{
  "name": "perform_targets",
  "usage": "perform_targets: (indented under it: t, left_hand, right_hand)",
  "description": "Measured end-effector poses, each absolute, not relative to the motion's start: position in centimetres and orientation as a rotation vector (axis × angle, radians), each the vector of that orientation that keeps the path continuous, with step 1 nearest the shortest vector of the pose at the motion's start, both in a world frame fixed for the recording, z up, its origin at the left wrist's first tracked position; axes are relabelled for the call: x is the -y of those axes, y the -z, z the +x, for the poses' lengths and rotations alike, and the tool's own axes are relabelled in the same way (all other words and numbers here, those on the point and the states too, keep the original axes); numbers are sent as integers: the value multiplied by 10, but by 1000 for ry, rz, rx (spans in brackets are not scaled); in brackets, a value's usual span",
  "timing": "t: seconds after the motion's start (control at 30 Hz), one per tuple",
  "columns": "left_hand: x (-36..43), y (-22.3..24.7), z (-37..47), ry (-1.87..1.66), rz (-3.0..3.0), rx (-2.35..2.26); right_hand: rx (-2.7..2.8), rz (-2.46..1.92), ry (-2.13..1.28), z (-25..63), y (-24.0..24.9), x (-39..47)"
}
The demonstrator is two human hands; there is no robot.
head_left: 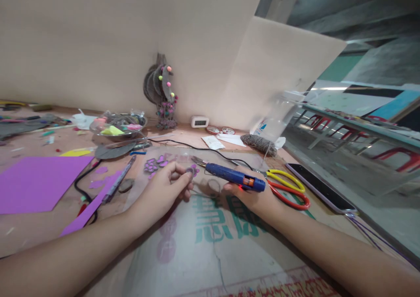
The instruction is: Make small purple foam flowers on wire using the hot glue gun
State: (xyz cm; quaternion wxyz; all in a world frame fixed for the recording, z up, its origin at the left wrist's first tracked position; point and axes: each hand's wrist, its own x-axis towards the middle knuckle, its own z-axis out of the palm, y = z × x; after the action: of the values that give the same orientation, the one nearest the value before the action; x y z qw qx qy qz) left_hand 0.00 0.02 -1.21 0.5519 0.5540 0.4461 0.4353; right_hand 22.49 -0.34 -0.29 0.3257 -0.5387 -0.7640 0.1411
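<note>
**While L hand (175,179) pinches flower pc (194,170), R hand (254,196) aims glue gun (234,176)**

Watching remotely via head cam, I've got both hands over the clear plastic sheet (206,253) that covers the mid part of the surface (19,233). L hand is narrow: thumb + fingers hold the small purple flower pc w/ its grey edging, raised approx. midway btwn L and R edges. R hand is wrapped round the blue glue gun, handle mostly hidden; nozzle points twd far-L corner, just past L fingertips. Can't tell if nozzle touches anything or if glue's out.

Step in hand, I'd judge: gluing edging to the flower pc, prob. like the purple-and-grey pcs (155,165) lying just beyond L hand, twd the far edge. Next move calls for a steady L pinch, hot tip clear of fingertips, a small dab on the rim, then edging pressed down before it sets.

Nearby: purple sheet (42,183) at L edge, pen (120,179) btwn it and L hand; scissors (285,172) just R of R hand, phone (323,190) along R edge. Grey yarn (259,144) sits at far-R corner. I'd mind the glue gun's cord (197,148), looping near far edge.
</note>
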Motion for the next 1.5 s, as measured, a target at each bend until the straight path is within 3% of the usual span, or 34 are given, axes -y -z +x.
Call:
perform_targets:
  t: [0.9,1.27,1.5]
  left_hand:
    - [-2,14,-1,-1042,1308,-1044]
    - [-3,18,0,-1049,1294,-1024]
    - [0,12,-2,-961,1478,-1152]
  right_hand:
    - [2035,-1367,-393,222,-2,6]
    - [1653,-1031,-853,225,-27,0]
    - [1736,-1492,-554,250,-50,-59]
